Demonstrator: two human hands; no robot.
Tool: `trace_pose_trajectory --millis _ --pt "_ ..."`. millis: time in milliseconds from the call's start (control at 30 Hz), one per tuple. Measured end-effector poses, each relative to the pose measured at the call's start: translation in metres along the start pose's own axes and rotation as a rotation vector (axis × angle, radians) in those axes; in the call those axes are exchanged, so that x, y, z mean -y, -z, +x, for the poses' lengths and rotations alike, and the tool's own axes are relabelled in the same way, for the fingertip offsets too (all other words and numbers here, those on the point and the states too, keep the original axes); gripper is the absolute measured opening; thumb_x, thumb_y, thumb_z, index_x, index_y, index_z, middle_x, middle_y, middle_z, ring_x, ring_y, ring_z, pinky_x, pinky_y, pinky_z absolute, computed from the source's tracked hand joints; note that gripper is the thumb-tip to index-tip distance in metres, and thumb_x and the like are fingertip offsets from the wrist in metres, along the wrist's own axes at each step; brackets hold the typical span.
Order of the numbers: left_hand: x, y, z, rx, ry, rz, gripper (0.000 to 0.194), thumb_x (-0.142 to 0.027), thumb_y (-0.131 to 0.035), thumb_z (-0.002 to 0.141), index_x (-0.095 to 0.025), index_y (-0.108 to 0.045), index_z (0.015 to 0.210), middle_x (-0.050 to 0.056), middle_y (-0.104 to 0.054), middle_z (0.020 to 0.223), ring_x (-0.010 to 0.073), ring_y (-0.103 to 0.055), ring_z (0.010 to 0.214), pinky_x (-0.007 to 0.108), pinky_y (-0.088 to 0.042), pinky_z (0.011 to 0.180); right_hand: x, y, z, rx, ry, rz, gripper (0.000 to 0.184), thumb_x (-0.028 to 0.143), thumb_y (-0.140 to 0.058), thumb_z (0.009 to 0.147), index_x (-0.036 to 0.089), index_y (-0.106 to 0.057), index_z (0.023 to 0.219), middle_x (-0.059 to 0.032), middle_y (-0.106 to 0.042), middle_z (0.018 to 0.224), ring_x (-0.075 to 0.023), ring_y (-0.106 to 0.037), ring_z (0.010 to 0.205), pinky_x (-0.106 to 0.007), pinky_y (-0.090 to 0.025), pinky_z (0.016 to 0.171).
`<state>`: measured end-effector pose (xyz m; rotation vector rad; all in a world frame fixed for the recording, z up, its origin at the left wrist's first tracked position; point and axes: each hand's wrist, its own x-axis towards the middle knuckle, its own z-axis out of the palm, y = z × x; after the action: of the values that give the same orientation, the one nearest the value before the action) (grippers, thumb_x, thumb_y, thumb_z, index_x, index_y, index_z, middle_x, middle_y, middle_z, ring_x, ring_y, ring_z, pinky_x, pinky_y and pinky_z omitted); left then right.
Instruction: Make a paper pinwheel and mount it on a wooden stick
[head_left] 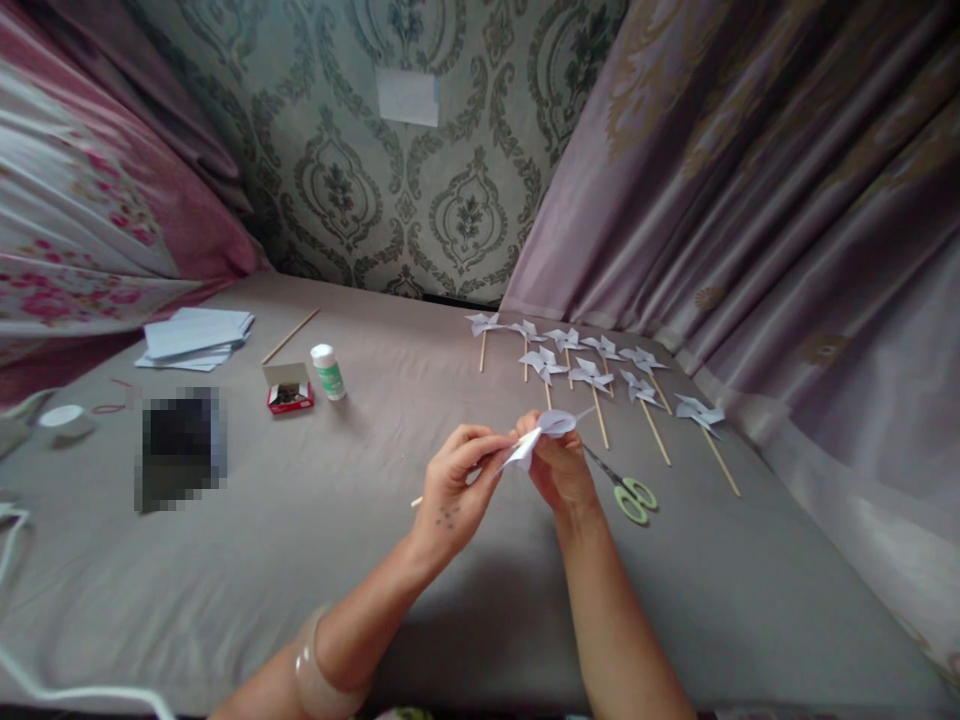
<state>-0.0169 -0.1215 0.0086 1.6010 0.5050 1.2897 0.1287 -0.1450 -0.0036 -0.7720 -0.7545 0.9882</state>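
While stick (pixel 417 502) is pinched by left hand (pixel 456 492), fingers (pixel 480 440) closed, folded white paper (pixel 558 424) is gripped by right hand's (pixel 564 474) curled fingers.

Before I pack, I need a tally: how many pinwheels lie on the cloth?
9 pinwheels, near the purple curtain: five in the back row, four in the front row. None seems hidden. The held paper isn't counted.

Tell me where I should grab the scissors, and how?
Probably best by the green handles of the scissors, coming from above on the near right side. They lie flat, with the two loops turned right and toward the person, while the dark blades point left and away, toward the right hand.
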Motion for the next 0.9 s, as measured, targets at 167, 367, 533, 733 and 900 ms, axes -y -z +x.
trace_pose_trajectory --millis 167,367,533,733,900 --pt "0.0016 -0.0011 -0.0037 0.065 -0.128 0.108 0.016 -0.018 -0.06 0.086 -0.02 -0.073 0.096 0.005 -0.064 0.089 0.012 -0.06 0.08 0.021 -0.048 0.07 0.0041 0.0017 -0.0015 0.076 0.009 0.014 0.037 0.035 -0.087 0.054 0.022 -0.052 0.055 0.0059 -0.044 0.058 -0.0105 -0.043 0.057 -0.025 -0.039 0.058" --pt "-0.0015 -0.0016 -0.0044 0.098 -0.138 0.073 0.018 -0.016 -0.059 0.087 -0.019 -0.072 0.098 0.006 -0.064 0.089 0.0123 -0.061 0.082 0.021 -0.049 0.069 0.0056 0.0039 -0.0019 0.068 0.059 -0.07 0.05 0.05 -0.084 0.054 0.022 -0.042 0.05 0.0055 -0.035 0.052 -0.0132 -0.037 0.055 -0.03 -0.037 0.059" --pt "-0.0006 -0.0026 -0.0055 0.072 -0.145 0.129 0.018 -0.016 -0.058 0.087 -0.019 -0.072 0.098 0.005 -0.064 0.088 0.0113 -0.061 0.079 0.02 -0.048 0.067 0.0069 0.0047 -0.0016 0.067 0.099 -0.127 0.046 0.046 -0.084 0.055 0.023 -0.044 0.052 0.0055 -0.036 0.054 -0.0132 -0.038 0.056 -0.03 -0.037 0.06" --pt "-0.0003 -0.0004 -0.0061 0.041 -0.26 0.239 0.023 -0.014 -0.056 0.088 -0.021 -0.071 0.103 0.006 -0.062 0.089 0.0107 -0.06 0.078 0.021 -0.048 0.069 0.0069 0.0038 -0.0019 0.051 0.092 -0.167 0.049 0.051 -0.082 0.056 0.023 -0.042 0.053 0.0051 -0.036 0.056 -0.0138 -0.039 0.058 -0.03 -0.037 0.06" --pt "-0.0048 0.0007 -0.0033 0.126 -0.061 0.05 0.019 -0.021 -0.058 0.088 -0.019 -0.074 0.097 0.007 -0.064 0.086 0.013 -0.06 0.079 0.021 -0.048 0.068 0.0063 0.0054 -0.0028 0.108 0.121 -0.112 0.047 0.046 -0.082 0.06 0.022 -0.042 0.053 0.0059 -0.033 0.054 -0.0128 -0.035 0.055 -0.028 -0.034 0.058"
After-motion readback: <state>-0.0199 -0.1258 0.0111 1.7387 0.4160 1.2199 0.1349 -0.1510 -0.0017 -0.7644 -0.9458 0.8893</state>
